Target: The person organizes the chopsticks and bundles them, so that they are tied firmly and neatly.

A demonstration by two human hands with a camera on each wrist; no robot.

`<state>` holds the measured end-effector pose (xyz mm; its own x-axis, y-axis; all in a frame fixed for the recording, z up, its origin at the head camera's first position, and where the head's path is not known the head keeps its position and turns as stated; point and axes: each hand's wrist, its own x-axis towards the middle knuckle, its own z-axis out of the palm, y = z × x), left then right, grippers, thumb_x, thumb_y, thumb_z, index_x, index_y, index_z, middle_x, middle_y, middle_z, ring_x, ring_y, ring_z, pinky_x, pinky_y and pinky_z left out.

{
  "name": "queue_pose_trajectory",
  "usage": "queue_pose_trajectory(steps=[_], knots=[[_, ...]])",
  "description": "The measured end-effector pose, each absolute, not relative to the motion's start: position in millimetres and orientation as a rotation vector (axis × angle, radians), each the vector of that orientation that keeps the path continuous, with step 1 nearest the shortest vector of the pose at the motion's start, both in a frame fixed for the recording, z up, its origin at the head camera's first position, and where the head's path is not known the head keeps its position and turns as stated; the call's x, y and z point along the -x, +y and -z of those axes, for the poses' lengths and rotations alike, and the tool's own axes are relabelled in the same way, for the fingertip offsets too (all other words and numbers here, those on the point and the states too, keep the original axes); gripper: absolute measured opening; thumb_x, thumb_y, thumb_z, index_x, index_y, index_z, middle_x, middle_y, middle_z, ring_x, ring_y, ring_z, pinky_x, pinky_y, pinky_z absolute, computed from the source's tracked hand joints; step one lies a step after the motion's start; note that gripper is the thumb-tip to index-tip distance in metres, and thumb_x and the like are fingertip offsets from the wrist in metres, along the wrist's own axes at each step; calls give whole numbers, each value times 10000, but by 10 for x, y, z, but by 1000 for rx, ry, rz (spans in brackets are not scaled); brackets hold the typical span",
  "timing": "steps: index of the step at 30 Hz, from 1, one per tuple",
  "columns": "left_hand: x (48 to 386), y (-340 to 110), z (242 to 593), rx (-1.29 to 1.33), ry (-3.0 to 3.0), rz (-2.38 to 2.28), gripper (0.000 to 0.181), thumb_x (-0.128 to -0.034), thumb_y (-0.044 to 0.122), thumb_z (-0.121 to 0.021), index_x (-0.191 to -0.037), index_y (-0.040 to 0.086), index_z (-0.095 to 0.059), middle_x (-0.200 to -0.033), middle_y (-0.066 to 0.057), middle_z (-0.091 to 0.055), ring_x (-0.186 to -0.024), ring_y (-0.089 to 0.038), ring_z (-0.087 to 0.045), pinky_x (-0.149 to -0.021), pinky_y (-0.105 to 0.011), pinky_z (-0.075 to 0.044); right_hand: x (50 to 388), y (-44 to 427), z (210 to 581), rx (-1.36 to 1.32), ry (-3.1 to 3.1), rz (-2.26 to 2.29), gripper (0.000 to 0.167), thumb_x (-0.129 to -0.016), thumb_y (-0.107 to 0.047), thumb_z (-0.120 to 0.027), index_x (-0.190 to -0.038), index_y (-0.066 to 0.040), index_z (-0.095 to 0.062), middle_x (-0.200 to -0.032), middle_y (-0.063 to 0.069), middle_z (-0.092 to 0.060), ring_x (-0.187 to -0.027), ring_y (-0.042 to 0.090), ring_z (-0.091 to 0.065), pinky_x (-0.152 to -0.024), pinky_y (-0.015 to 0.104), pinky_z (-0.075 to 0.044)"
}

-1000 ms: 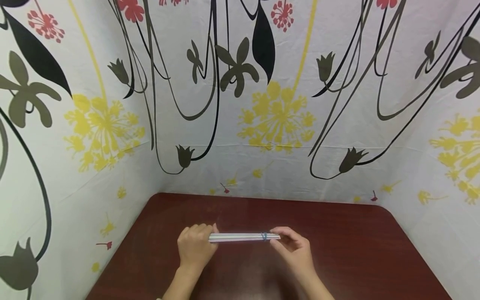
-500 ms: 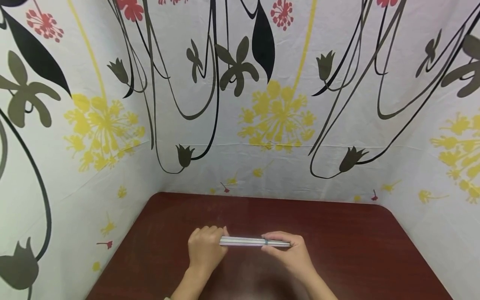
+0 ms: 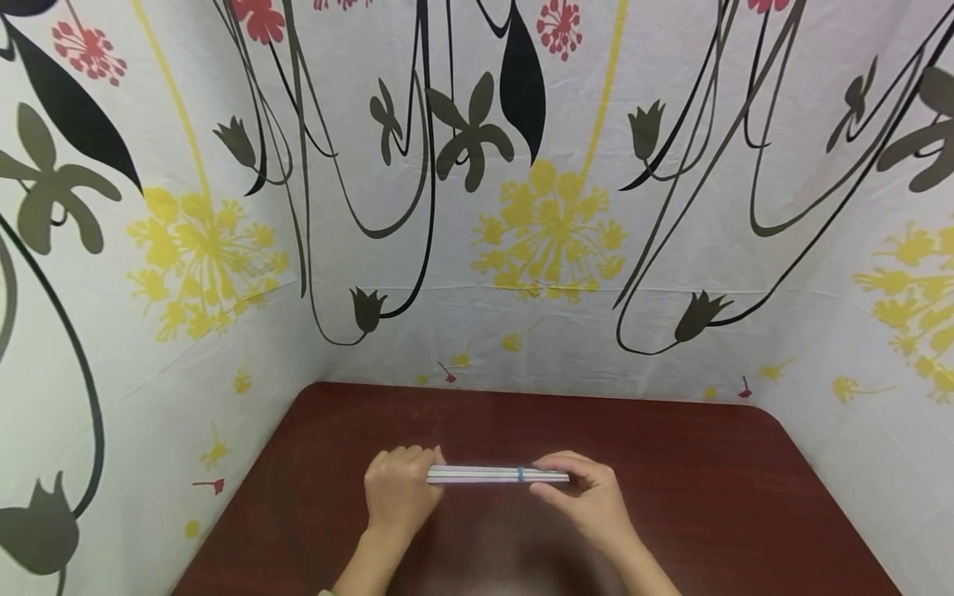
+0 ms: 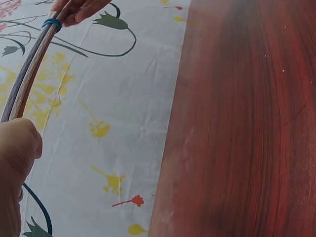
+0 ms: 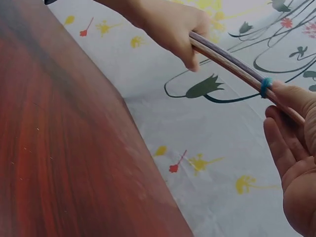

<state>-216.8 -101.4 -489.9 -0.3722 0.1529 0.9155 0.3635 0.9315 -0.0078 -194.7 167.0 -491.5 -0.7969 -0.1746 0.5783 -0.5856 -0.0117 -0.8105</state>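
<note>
A bundle of slim, pale sticks that look like chopsticks (image 3: 477, 474) is held level above the table between both hands. My left hand (image 3: 398, 492) grips its left end in a fist, hiding that end. Near the right end a blue elastic band (image 3: 521, 474) circles the bundle. Just right of the band, my right hand (image 3: 592, 501) pinches the sticks between thumb and fingers. In the right wrist view the thumb lies close beside the band (image 5: 265, 87), and the sticks show grey and brown lengthwise sides. The left wrist view shows the fist (image 4: 15, 158) around the near end.
The dark red-brown wooden table (image 3: 671, 472) lies below the hands. Its rounded far corners meet a white cloth (image 3: 566, 348) printed with yellow, red, black and olive plants, which rises behind and on both sides.
Both hands and the bundle shifted right, then slightly back left. The right fingers went leftward to the band, then back right of it. Its loose-looking loops now appear as a snug ring.
</note>
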Motion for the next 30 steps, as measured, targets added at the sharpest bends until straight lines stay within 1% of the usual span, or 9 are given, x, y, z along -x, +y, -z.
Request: queue_pose_trajectory(steps=[4,9,12,16,19,23,25,28,30], knots=[[2172,-1010,4896,376,-1969,235,428,-886,222,-455,-465,175,-387,-440,66,-381,-396,-110,-243,-412,-244,-203,1976,1675,4863,-895,-1965,-1786,276,-749,121,-801,-994,3,-752,-952,149,-735,-908,111,-711,-692,302,-591],[2164,-936,4902,392,-1976,234,389,-850,204,-511,-472,171,-425,-449,64,-421,-381,-126,-306,-414,-256,-230,2035,1623,4809,-1031,-1910,-1394,332,-672,76,-867,-975,-24,-774,-923,119,-760,-863,190,-744,-722,238,-573],[2167,-893,4905,399,-1960,230,405,-865,203,-494,-469,176,-411,-447,69,-412,-379,-128,-306,-412,-253,-226,2070,1590,4804,-1083,-1833,-1178,313,-676,-20,-893,-968,-19,-779,-900,111,-767,-812,207,-753,-823,225,-552],[2173,-872,4909,404,-1947,225,440,-900,217,-450,-466,180,-388,-440,72,-393,-381,-124,-282,-412,-247,-209,2095,1559,4821,-1113,-1780,-1021,278,-767,-200,-864,-962,-20,-783,-880,93,-772,-776,180,-756,-974,243,-490],[2167,-882,4926,414,-1945,222,414,-870,205,-484,-468,181,-391,-441,74,-395,-383,-117,-277,-415,-244,-204,2083,1561,4848,-1116,-1785,-1026,291,-765,-201,-863,-976,-19,-780,-882,95,-771,-777,190,-753,-934,234,-509],[2148,-917,4966,436,-1977,213,354,-781,179,-589,-476,182,-408,-454,81,-407,-389,-103,-298,-425,-240,-217,2050,1590,4896,-1109,-1826,-1090,368,-673,-92,-903,-1008,-16,-773,-899,115,-767,-801,221,-753,-805,219,-554],[2141,-937,4978,439,-1996,204,339,-761,178,-609,-480,181,-419,-460,86,-417,-394,-93,-306,-430,-238,-226,2037,1607,4898,-1106,-1840,-1115,368,-662,-56,-903,-1004,-18,-773,-900,116,-766,-807,218,-754,-775,212,-559],[2134,-963,4981,441,-2009,204,329,-749,177,-614,-482,178,-423,-463,85,-419,-396,-88,-299,-427,-237,-229,2028,1628,4861,-1120,-1834,-1110,298,-708,-62,-887,-980,-19,-772,-883,111,-763,-792,208,-753,-757,211,-561],[2129,-972,4980,437,-2015,201,329,-768,181,-590,-482,175,-428,-463,80,-427,-391,-95,-306,-423,-241,-234,2014,1635,4824,-1135,-1855,-1067,215,-795,-121,-846,-978,-37,-772,-888,90,-764,-794,194,-752,-761,212,-561]])
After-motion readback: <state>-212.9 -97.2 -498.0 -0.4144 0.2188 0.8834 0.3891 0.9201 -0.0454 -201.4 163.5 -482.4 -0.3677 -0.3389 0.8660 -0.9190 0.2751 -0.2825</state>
